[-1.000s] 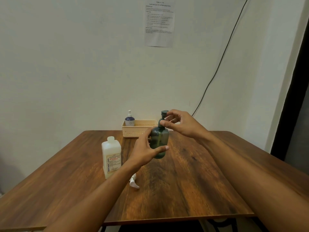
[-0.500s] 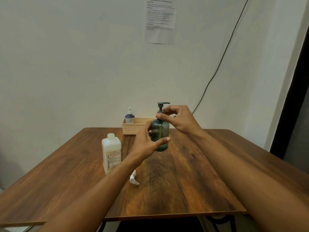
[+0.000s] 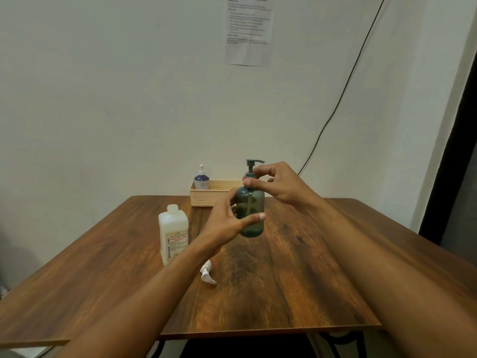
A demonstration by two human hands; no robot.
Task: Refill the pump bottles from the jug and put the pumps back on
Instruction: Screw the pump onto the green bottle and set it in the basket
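A dark green translucent pump bottle (image 3: 251, 213) is held just above the wooden table (image 3: 296, 267). My left hand (image 3: 227, 223) wraps around its body. My right hand (image 3: 273, 184) pinches the collar of its dark pump (image 3: 252, 166), whose stem rises upright out of the neck. A white jug (image 3: 174, 236) with a printed label stands uncapped to the left. A loose white pump (image 3: 207, 273) lies on the table beside my left forearm. A small blue pump bottle (image 3: 201, 179) stands in the beige basket (image 3: 206, 197).
The basket sits at the table's far edge against the wall. A paper sheet (image 3: 249, 29) hangs on the wall and a black cable (image 3: 343, 94) runs down it. A dark doorway edge (image 3: 462, 130) lies to the right.
The green bottle has been lifted and drawn slightly toward the wall. The pump head now stands clear above my right fingers, which have shifted their hold on the collar.
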